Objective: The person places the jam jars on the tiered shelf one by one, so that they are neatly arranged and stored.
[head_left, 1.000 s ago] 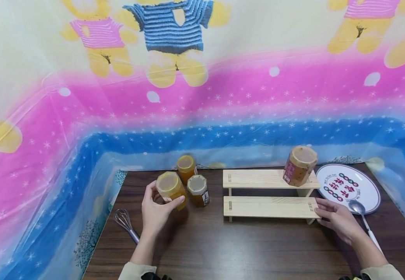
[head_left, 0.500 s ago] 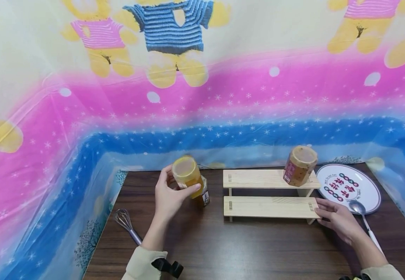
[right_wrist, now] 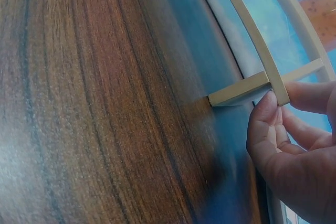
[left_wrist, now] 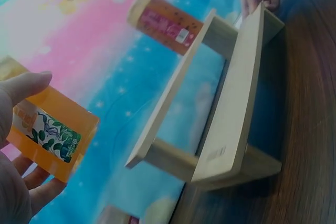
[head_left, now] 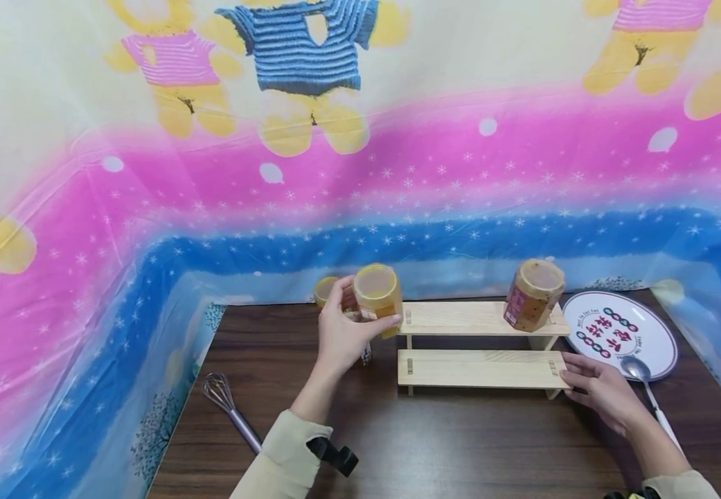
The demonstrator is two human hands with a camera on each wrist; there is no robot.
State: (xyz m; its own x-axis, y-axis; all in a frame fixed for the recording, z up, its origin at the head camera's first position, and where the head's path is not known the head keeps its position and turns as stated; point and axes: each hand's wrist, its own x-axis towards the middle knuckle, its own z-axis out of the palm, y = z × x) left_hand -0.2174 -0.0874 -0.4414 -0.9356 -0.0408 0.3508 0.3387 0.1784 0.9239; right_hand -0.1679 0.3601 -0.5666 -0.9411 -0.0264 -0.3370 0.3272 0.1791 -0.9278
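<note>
My left hand (head_left: 343,338) grips a jar of orange-yellow contents with a yellow lid (head_left: 377,291), thumb on one side and fingers on the other. The jar is in the air near the left end of a two-tier wooden rack (head_left: 478,369); its leafy label (left_wrist: 55,137) faces the left wrist camera. At the rack's right end, my right hand (head_left: 603,394) pinches the edge of the lower board between thumb and fingers. Another jar, with dark specks and a pinkish label (head_left: 533,296), stands on the upper board's right part.
Behind my left hand, a yellow-lidded jar (head_left: 325,287) shows partly, and another jar is almost wholly hidden. A whisk (head_left: 230,409) lies at the left of the dark wooden table (head_left: 460,443). Right of the rack are a white plate (head_left: 653,333) and a spoon (head_left: 647,388).
My left hand has carried the jar rightward and farther back, from beside the other jars to the rack's left end. The right hand and rack have stayed in place.
</note>
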